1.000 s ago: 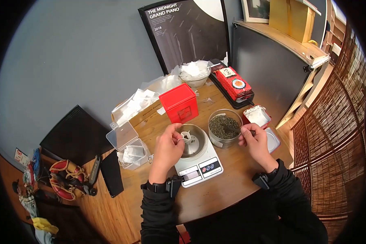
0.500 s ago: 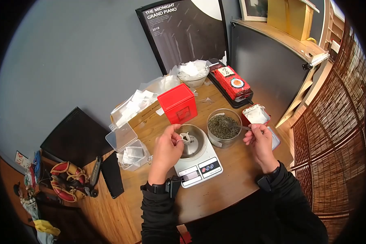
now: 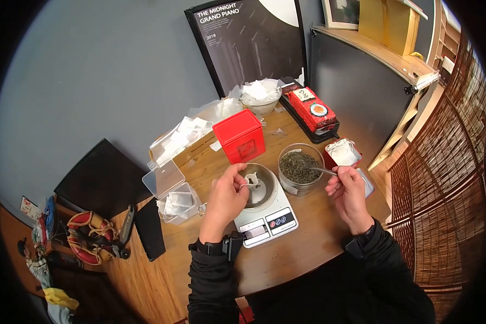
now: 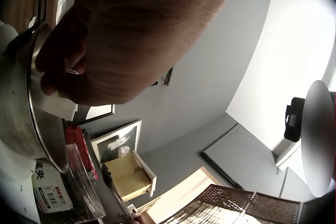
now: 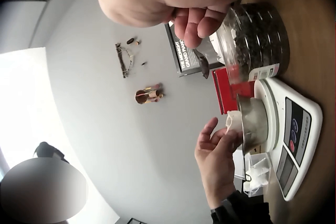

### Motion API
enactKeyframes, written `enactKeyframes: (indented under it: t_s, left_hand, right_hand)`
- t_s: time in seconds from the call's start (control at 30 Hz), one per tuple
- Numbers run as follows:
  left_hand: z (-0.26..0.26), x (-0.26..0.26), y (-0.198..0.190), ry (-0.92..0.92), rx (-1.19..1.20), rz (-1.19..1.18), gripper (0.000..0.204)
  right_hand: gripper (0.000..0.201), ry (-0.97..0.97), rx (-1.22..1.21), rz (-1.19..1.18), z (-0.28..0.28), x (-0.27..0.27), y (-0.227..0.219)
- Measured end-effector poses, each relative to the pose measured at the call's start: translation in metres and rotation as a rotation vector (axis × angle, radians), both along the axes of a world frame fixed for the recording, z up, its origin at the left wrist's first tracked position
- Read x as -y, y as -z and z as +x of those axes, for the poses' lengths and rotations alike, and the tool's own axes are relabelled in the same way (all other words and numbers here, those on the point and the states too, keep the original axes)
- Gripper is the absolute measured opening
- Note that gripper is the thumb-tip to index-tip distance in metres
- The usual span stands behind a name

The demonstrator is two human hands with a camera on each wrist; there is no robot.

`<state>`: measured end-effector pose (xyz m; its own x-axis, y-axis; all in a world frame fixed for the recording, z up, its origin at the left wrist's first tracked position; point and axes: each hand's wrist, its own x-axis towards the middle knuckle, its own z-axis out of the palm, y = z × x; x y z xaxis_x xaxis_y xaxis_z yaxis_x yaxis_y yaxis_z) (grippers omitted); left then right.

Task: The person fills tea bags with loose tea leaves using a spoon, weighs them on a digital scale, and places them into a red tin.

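Note:
My left hand (image 3: 221,198) pinches a small white tea bag (image 3: 252,180) by its rim, its mouth open upward. It holds the bag over a metal bowl (image 3: 263,201), which stands on a white kitchen scale (image 3: 270,229). In my right hand (image 3: 352,195) is the handle of a spoon (image 3: 325,170). The spoon's end is above a clear jar (image 3: 295,188) of dark green loose tea leaves (image 3: 297,162). Seen from the right wrist, the spoon's bowl (image 5: 203,66) carries dark leaves over the jar's mouth.
Behind the scale stands a red tin (image 3: 240,137). An open plastic box (image 3: 179,202) of white bags is at the left. A red container (image 3: 343,154) of white bags is right of the jar. Farther back are a glass bowl (image 3: 262,105) and a red package (image 3: 311,108) on a black tray.
My right hand has shifted a little right, and the spoon, earlier down among the leaves, now shows more of its length and sits higher. My left hand stays over the bowl with the tea bag.

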<state>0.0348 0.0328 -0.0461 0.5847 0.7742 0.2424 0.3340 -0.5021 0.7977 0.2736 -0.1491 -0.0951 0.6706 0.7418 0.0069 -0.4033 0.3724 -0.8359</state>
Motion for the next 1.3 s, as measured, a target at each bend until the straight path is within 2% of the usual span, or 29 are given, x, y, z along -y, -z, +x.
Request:
enactKeyframes:
  t_s: [0.2,0.37,0.7,0.8,0.87,0.9,0.97,1.0,1.07,1.3]
  left_hand:
    - [0.0,0.002,-0.002,0.001,0.0,0.005,0.04]
    - [0.002,0.003,-0.003,0.002,0.006,0.007,0.039]
    - [0.0,0.0,0.001,0.021,-0.004,0.06,0.04]
    - [0.001,0.002,-0.001,0.036,-0.022,0.059,0.04]
    - [0.001,0.002,-0.001,0.044,-0.031,0.051,0.04]
    - [0.001,0.002,0.0,0.047,-0.035,0.066,0.04]
    - [0.001,0.001,0.002,0.052,-0.04,0.081,0.04]
    - [0.001,0.001,0.002,0.053,-0.035,0.087,0.04]
    - [0.0,0.001,0.003,0.051,-0.03,0.09,0.04]
    - [-0.001,0.0,0.002,0.035,0.004,0.08,0.04]
  right_hand:
    - [0.018,-0.117,-0.036,-0.009,-0.031,-0.008,-0.011]
    - [0.016,-0.176,0.025,-0.043,-0.049,-0.031,-0.016]
    - [0.014,-0.228,0.161,-0.156,-0.056,-0.051,-0.028]
    - [0.016,-0.238,0.27,-0.212,-0.061,-0.058,-0.031]
    - [0.016,-0.223,0.488,-0.179,-0.066,-0.064,-0.031]
    - [0.016,-0.222,0.487,-0.179,-0.068,-0.066,-0.034]
    - [0.015,-0.237,0.871,-0.24,-0.071,-0.067,-0.045]
    - [0.015,-0.236,0.871,-0.239,-0.072,-0.068,-0.048]
    - [0.014,-0.149,1.062,-0.2,-0.075,-0.07,-0.055]
    - [0.009,-0.123,1.252,-0.099,-0.08,-0.065,-0.074]
